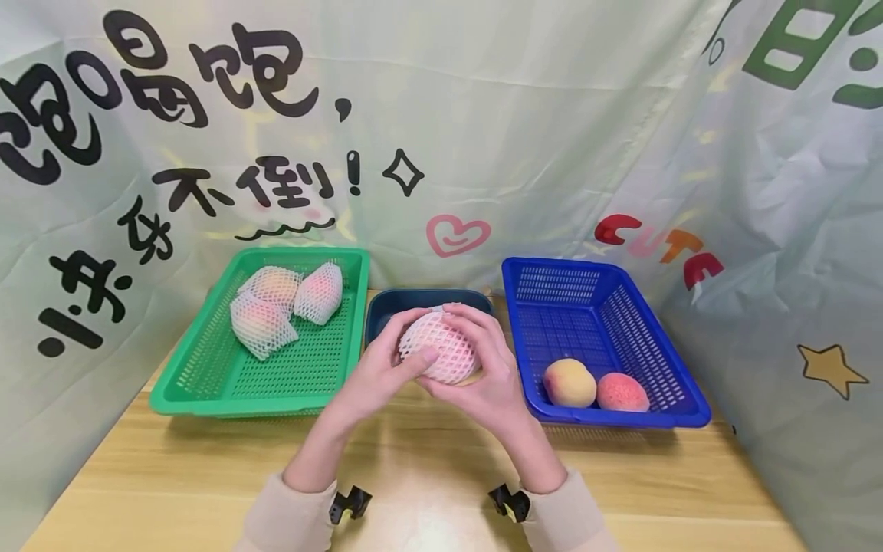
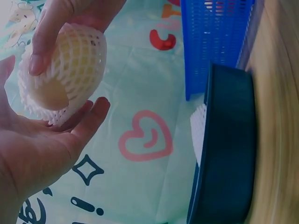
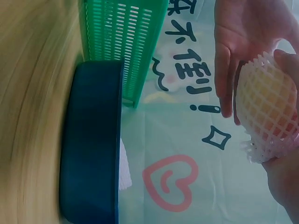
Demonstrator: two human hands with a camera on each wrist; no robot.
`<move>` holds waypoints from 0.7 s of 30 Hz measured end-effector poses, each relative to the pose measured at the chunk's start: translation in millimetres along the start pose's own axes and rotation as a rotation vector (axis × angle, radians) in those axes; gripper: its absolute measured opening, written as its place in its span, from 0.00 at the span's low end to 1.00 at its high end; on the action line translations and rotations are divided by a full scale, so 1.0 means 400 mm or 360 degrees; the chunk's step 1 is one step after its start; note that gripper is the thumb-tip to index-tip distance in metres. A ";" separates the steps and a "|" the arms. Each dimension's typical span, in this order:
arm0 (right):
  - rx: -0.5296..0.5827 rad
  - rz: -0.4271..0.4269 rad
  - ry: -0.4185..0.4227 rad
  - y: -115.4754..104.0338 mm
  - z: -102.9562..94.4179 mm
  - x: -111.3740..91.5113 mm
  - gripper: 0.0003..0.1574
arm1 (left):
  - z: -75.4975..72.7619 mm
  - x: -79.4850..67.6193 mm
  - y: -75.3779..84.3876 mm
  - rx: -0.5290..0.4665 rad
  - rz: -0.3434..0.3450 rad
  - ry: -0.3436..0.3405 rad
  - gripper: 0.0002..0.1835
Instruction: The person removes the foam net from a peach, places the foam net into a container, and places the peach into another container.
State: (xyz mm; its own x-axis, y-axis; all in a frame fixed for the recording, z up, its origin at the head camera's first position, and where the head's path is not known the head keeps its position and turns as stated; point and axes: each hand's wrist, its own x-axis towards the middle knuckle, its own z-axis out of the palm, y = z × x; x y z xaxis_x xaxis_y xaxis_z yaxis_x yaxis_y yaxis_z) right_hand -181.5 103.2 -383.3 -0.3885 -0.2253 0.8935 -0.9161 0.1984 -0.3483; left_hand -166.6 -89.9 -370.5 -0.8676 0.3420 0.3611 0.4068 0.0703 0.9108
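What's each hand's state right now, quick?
Left hand: closed around the netted peach, thumb across its near side.
Right hand: closed around the same peach from the other side.

wooden table | 3 on it: green basket, dark tray, blue basket

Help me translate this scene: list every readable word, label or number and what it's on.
"饱喝饱,": black, on curtain; left end cut off.
"快乐不倒!": on curtain.
"CUTE": coloured, on curtain.
Green character: cut off, unreadable.
Netted peach, green basket, blue basket: none readable.
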 end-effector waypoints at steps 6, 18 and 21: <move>0.0004 0.0024 -0.0048 0.006 0.007 -0.008 0.48 | 0.004 0.000 -0.017 0.0092 0.0030 0.0046 0.35; -0.0043 0.0004 -0.0096 0.015 0.011 -0.008 0.47 | -0.001 0.001 -0.026 0.0069 0.0041 0.0102 0.34; -0.0034 -0.0014 -0.0153 0.014 0.003 -0.002 0.50 | -0.006 -0.001 -0.026 0.0018 0.0046 0.0105 0.33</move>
State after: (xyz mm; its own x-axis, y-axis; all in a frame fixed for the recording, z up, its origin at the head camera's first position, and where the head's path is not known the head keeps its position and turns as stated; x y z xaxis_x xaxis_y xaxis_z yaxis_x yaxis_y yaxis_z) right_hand -186.6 103.3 -386.4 -0.3889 -0.3176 0.8648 -0.9177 0.2161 -0.3333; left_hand -171.2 -92.8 -379.5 -0.8722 0.2816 0.4001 0.4349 0.0719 0.8976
